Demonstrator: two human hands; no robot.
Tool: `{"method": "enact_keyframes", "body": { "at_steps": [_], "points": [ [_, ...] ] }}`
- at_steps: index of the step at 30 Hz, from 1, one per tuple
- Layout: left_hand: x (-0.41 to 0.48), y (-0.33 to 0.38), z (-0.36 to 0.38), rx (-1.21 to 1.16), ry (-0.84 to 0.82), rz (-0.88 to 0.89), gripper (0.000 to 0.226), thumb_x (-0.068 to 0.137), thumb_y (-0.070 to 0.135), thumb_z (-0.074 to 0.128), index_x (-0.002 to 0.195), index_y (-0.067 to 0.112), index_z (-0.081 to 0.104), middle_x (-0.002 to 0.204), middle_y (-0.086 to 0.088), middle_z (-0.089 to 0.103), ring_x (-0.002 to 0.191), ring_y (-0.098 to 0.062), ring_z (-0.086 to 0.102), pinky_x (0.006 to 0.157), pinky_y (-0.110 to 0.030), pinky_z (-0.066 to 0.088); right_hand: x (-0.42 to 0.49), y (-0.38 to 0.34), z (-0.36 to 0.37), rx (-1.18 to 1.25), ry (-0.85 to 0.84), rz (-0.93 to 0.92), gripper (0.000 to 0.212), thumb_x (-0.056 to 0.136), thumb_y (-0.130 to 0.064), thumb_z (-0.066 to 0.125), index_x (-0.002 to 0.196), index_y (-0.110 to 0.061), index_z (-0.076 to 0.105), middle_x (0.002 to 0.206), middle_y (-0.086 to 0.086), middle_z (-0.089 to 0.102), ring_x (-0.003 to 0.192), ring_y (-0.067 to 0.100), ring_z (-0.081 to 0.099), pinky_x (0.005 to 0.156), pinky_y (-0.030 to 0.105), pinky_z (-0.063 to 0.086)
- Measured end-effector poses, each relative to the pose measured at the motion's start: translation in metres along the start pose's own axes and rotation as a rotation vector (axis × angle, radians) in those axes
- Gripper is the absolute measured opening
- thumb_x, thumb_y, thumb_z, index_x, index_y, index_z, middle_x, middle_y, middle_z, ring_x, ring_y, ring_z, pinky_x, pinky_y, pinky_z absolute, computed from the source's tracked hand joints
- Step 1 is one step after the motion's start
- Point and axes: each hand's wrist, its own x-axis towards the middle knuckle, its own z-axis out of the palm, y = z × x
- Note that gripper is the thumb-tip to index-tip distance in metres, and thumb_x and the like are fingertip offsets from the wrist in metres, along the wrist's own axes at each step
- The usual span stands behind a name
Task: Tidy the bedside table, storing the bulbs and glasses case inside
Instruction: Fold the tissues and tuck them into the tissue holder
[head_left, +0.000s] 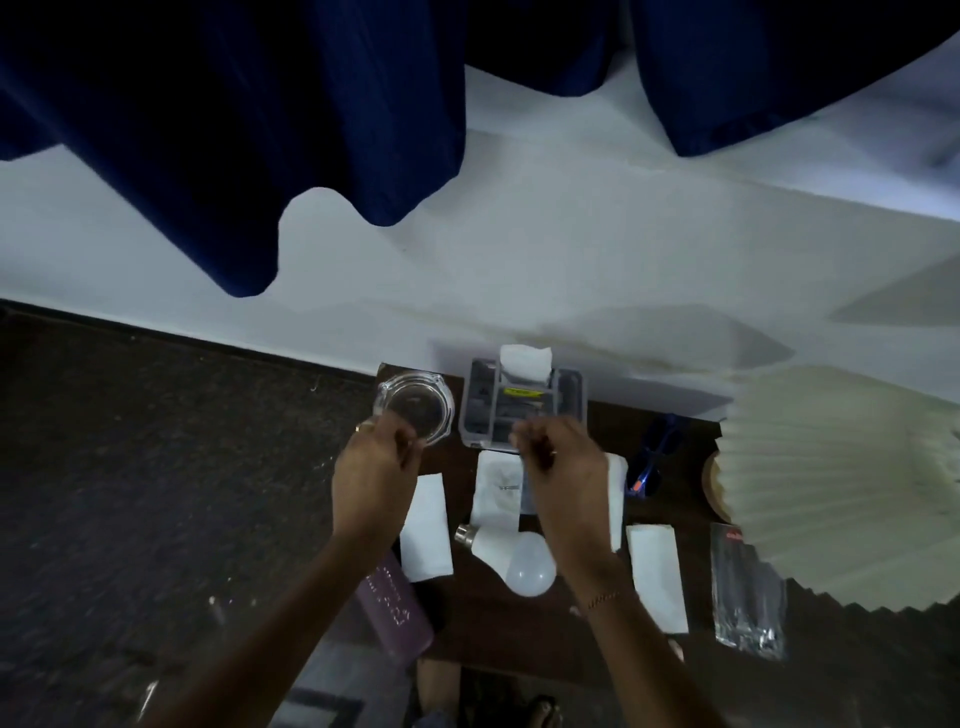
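Looking down through the head camera, I see a dark wooden bedside table (493, 634) set against a white wall (571, 260), with a blue curtain (260, 130) hanging above and dark floor (156, 467) to the left.

Left hand (374, 467): fingers curled onto the near rim of a clear glass dish (415, 405), which sits at the table's far left corner.

Right hand (566, 467): fingers curled, poised over the near edge of a grey organiser (483, 410). I cannot tell whether it pinches anything, as the fingertips are blurred. A white tissue (524, 361) stands up from the organiser's far side.

Task items: one white bulb (519, 561) lies on its side at mid-table, between my two forearms, its metal base pointing left and its dome toward me. Just beyond it lies a white box (496, 488), partly covered by the right hand. A purple case (397, 608) with pale lettering lies at the table's near left edge, beside the left forearm; it is shut and on the tabletop, not stored.

Other items: a left folded sheet (426, 530) lies between the left wrist and the bulb. A right folded sheet (657, 577) lies just right of the right wrist. Blue glasses (657, 452) rest farther back, near the organiser's right side. A clear packet (748, 597) lies at the right, its far end under a pleated lampshade (841, 493) that fills the right edge of the view.
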Motion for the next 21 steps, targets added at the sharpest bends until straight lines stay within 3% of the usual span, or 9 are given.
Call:
{"method": "enact_keyframes", "body": {
  "at_steps": [3,5,8,13,17,21],
  "points": [
    [-0.021,-0.016,0.000,0.054,-0.048,-0.062,0.006,0.084,0.021,0.064,0.085,0.018,0.059,0.080,0.003,0.057,0.068,-0.007,0.049,0.053,-0.017,0.029,-0.023,-0.008,0.023,0.015,-0.159,-0.039,0.010,0.085,-0.012,0.063,0.094,-0.012,0.068,0.093,0.003,0.068,0.084,0.010,0.063,0.078,0.021,0.051],
    [-0.029,-0.023,0.003,0.102,-0.084,-0.097,0.007,0.084,0.022,0.064,0.088,0.018,0.060,0.086,-0.001,0.059,0.070,-0.009,0.047,0.058,-0.022,0.032,-0.027,-0.010,0.039,-0.007,-0.249,-0.052,0.014,0.086,-0.010,0.060,0.098,-0.011,0.069,0.096,0.005,0.069,0.087,0.012,0.064,0.081,0.021,0.050],
    [-0.029,-0.031,0.011,0.156,-0.132,-0.096,0.015,0.084,0.020,0.064,0.098,0.016,0.061,0.094,-0.005,0.062,0.080,-0.017,0.057,0.063,-0.025,0.037,-0.023,-0.003,0.061,-0.096,-0.375,-0.021,0.021,0.090,-0.013,0.055,0.107,-0.011,0.067,0.106,0.006,0.068,0.097,0.014,0.062,0.085,0.018,0.043],
    [-0.014,-0.039,0.027,0.181,-0.172,-0.084,0.025,0.082,0.018,0.066,0.107,0.017,0.062,0.102,-0.004,0.063,0.093,-0.019,0.061,0.067,-0.023,0.038,-0.006,0.009,0.087,-0.236,-0.516,-0.023,0.029,0.090,-0.015,0.055,0.119,-0.008,0.060,0.119,0.011,0.063,0.112,0.022,0.056,0.098,0.030,0.042],
    [-0.010,-0.045,0.034,0.216,-0.230,-0.099,0.027,0.083,0.018,0.066,0.109,0.016,0.061,0.105,-0.005,0.062,0.093,-0.019,0.061,0.067,-0.022,0.039,0.001,0.012,0.100,-0.330,-0.615,-0.013,0.028,0.089,-0.014,0.055,0.116,-0.007,0.059,0.120,0.012,0.059,0.111,0.024,0.054,0.095,0.032,0.042],
    [-0.008,-0.049,0.038,0.212,-0.232,-0.105,0.019,0.084,0.017,0.063,0.103,0.015,0.062,0.102,-0.005,0.062,0.091,-0.020,0.060,0.065,-0.024,0.036,-0.002,0.012,0.107,-0.367,-0.601,-0.055,0.024,0.088,-0.012,0.055,0.111,-0.007,0.060,0.118,0.010,0.058,0.107,0.023,0.055,0.092,0.031,0.043]
  ]
}}
